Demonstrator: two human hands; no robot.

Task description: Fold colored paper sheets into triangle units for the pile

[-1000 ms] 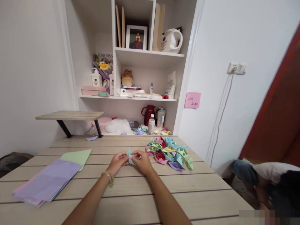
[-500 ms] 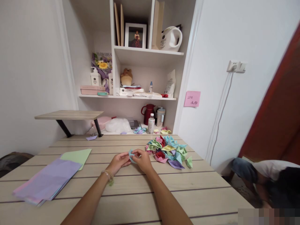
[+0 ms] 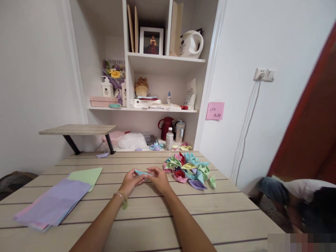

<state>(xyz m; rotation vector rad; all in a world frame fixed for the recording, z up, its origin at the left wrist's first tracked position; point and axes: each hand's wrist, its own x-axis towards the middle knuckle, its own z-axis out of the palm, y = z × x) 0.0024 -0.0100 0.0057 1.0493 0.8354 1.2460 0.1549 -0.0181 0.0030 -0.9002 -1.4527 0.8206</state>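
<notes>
A small folded piece of light blue paper (image 3: 141,173) is held between my two hands above the middle of the table. My left hand (image 3: 130,182) pinches its left part, thumb toward me; a bracelet circles that wrist. On the other end, my right hand (image 3: 159,179) closes its thumb and fingers on the same paper. Part of the paper is hidden behind my fingers. Just right of my right hand lies a pile of folded paper boats (image 3: 189,166) in blue, green, pink, red, yellow and purple.
A stack of coloured paper sheets (image 3: 52,204) lies at the table's left. Behind it stands a small raised wooden shelf (image 3: 77,130) on black legs. A plastic bottle (image 3: 169,139) and a red jug (image 3: 165,128) stand at the back. A person (image 3: 301,196) bends down at the right.
The blue paper has turned from roughly upright to a flat, lengthwise position between my hands. My fingers have shifted their hold on it; the boat pile is unchanged.
</notes>
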